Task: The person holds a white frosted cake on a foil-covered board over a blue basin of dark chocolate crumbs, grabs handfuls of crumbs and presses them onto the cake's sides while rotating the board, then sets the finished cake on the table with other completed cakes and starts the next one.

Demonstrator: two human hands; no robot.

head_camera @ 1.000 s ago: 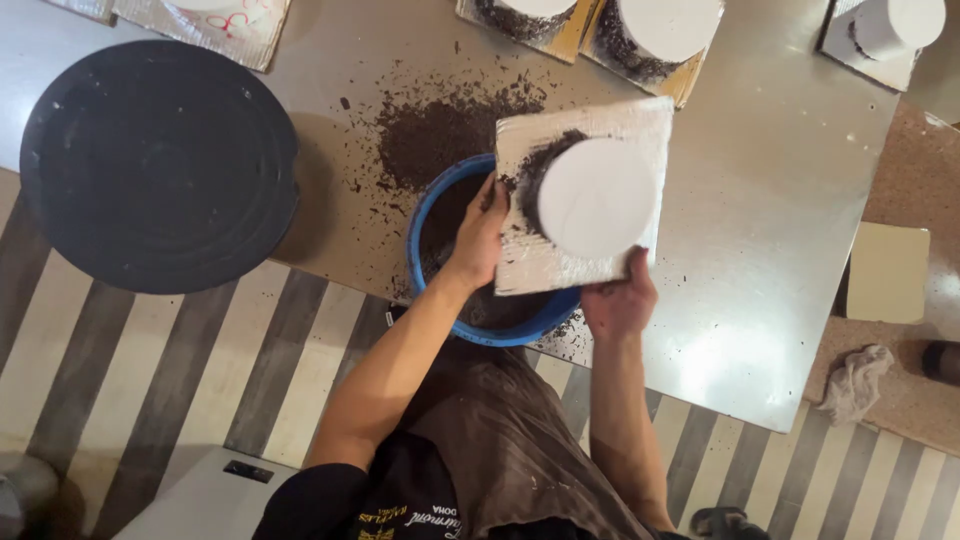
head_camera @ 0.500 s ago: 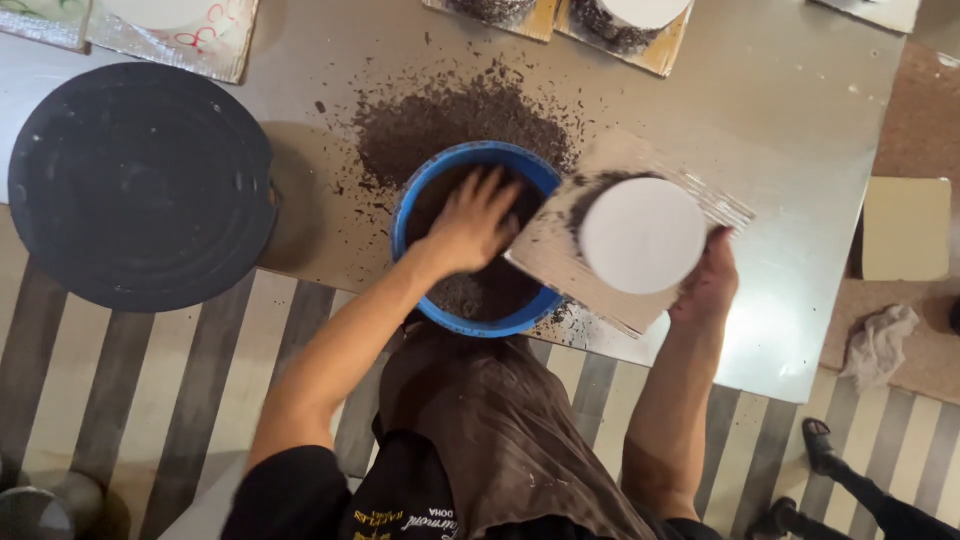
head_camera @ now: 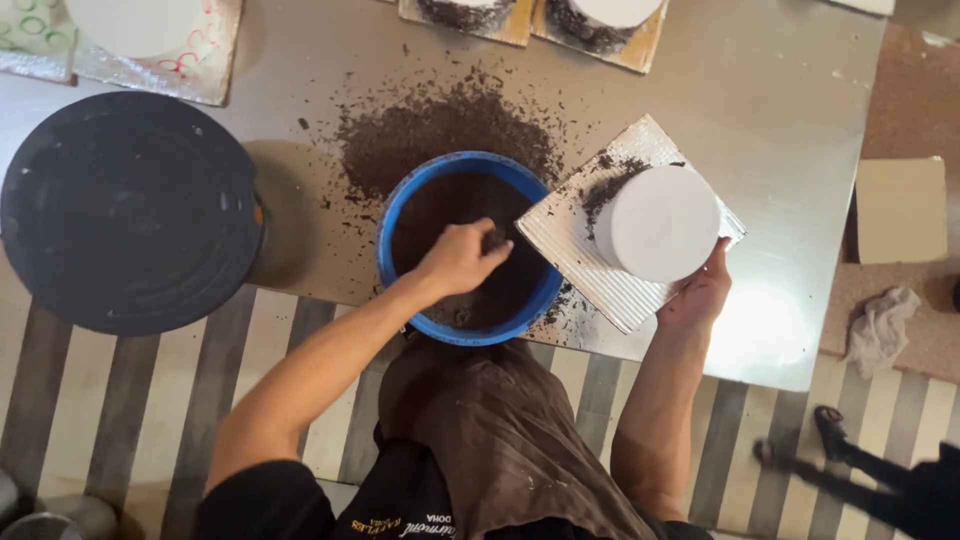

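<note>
My left hand point(head_camera: 462, 258) is inside a blue bowl point(head_camera: 392, 215) of dark brown crumbs, fingers closed around a pinch of crumbs. My right hand point(head_camera: 702, 292) grips the near corner of a silver corrugated cake board point(head_camera: 572, 240) and holds it tilted beside the bowl. On the board sits a round white frosted cake point(head_camera: 660, 222) with dark crumbs stuck along its left side. The board's left edge overlaps the bowl's rim.
A steel table point(head_camera: 790, 120) carries a heap of spilled crumbs point(head_camera: 440, 125) behind the bowl. A large black round turntable point(head_camera: 125, 210) stands at the left. More cakes on boards point(head_camera: 600, 25) line the far edge. A rag point(head_camera: 882, 328) lies on the floor at right.
The cake on its board has swung from over the bowl to its right side. My left hand has dropped from the cake's edge into the bowl and closed on crumbs.
</note>
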